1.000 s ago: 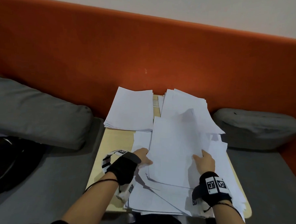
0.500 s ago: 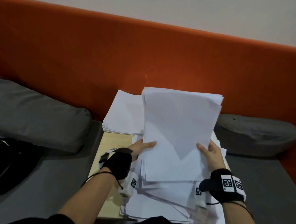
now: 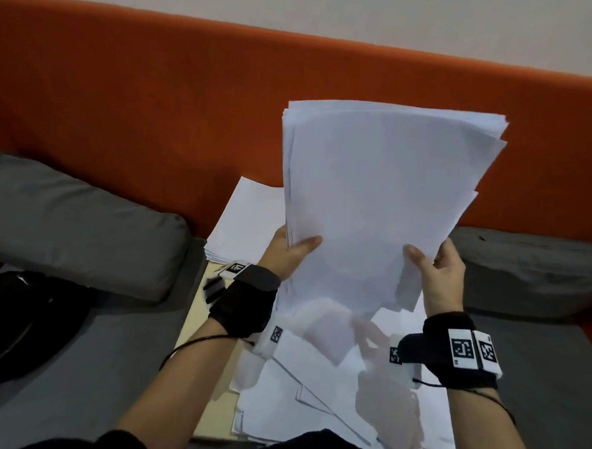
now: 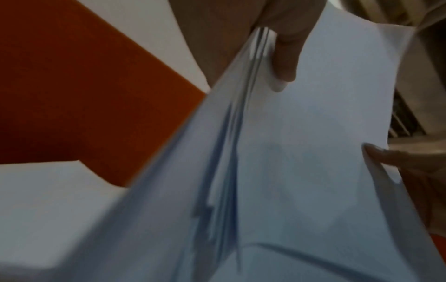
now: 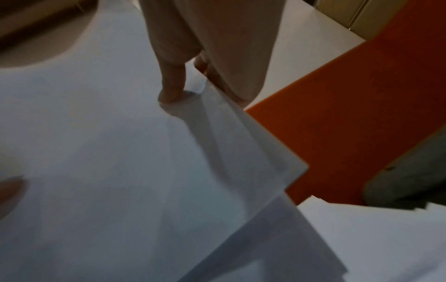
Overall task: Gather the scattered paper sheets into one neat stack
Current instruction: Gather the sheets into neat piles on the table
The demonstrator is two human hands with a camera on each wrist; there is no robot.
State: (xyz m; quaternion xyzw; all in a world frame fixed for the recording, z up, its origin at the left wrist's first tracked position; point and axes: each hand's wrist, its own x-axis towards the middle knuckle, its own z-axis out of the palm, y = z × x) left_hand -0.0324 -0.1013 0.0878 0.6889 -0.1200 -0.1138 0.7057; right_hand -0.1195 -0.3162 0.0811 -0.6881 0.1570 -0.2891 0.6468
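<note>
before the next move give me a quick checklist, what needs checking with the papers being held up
1. Left hand grips the lifted bundle: ok.
2. Right hand grips its other side: ok.
3. Bundle edges flush: not ok, sheets are stepped at the right edge.
4. Loose sheets on the table all gathered: not ok.
5. Neat stack behind the left hand undisturbed: ok.
6. Nothing slipping from the bundle's bottom: cannot tell.

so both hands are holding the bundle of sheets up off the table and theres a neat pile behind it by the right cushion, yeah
Not quite. Both the left hand and right hand do hold the bundle of sheets up off the table, but the neat pile lies toward the left cushion, as the head view shows.
</note>
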